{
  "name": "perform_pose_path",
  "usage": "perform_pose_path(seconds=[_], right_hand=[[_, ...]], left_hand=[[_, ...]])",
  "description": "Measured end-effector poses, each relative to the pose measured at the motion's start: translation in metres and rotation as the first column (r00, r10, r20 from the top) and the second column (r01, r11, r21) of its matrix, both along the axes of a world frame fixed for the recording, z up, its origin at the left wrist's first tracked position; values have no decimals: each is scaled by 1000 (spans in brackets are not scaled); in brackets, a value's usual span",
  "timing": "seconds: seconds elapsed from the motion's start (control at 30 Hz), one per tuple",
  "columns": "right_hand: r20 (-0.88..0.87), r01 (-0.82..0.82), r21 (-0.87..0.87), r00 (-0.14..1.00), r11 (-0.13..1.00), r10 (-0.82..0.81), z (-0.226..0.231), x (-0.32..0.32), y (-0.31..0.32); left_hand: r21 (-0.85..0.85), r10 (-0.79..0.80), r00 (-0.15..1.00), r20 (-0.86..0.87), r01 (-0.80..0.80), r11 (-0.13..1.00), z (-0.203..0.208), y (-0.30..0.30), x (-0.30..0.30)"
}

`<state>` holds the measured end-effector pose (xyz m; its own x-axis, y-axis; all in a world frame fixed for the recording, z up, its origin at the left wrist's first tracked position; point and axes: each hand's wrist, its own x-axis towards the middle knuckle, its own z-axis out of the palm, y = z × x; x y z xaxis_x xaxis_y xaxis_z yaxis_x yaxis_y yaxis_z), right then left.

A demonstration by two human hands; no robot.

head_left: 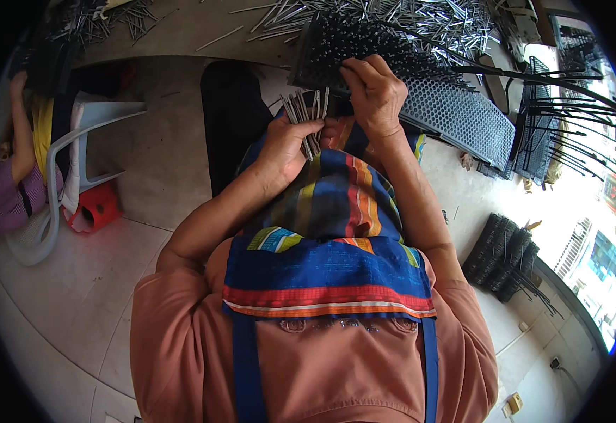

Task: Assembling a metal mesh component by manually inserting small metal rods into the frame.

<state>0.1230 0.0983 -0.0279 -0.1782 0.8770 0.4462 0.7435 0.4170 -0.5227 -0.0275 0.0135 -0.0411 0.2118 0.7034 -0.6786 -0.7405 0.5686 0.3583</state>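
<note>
My left hand is closed round a bundle of thin metal rods, their ends fanning out above the thumb, over my lap. My right hand is raised over the near edge of a perforated tray, fingers curled in a pinch; whatever lies between the fingertips is too small or hidden to make out. Many dark rods stand upright in the tray's holes on its left part, while the holes of its right part show bare. A striped apron covers my lap.
Loose metal rods are heaped on the table behind the tray. Black racks with long prongs stand at the right. Dark stacked bundles lie on the floor there. Another person sits at the left by a pale plastic chair and a red container.
</note>
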Motion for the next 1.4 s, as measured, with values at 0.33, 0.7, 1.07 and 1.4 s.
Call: perform_pose_path(seconds=[0.33, 0.7, 1.07, 1.4], right_hand=[[-79, -96, -235, 994, 967, 79, 8, 12, -18], [-682, -107, -583, 604, 805, -413, 6, 33, -30], [-268, 33, -107, 961, 994, -61, 0, 26, -9], [-89, 45, -74, 995, 996, -51, 0, 23, -7]], left_hand=[[60, -41, 999, 23, 40, 997, 7, 4, 2], [-108, -156, 972, -178, 139, 984, 2, -5, 6], [78, -265, 929, -258, 294, 953, -12, -14, 10], [61, -233, 938, -257, 256, 965, -7, -4, 9]])
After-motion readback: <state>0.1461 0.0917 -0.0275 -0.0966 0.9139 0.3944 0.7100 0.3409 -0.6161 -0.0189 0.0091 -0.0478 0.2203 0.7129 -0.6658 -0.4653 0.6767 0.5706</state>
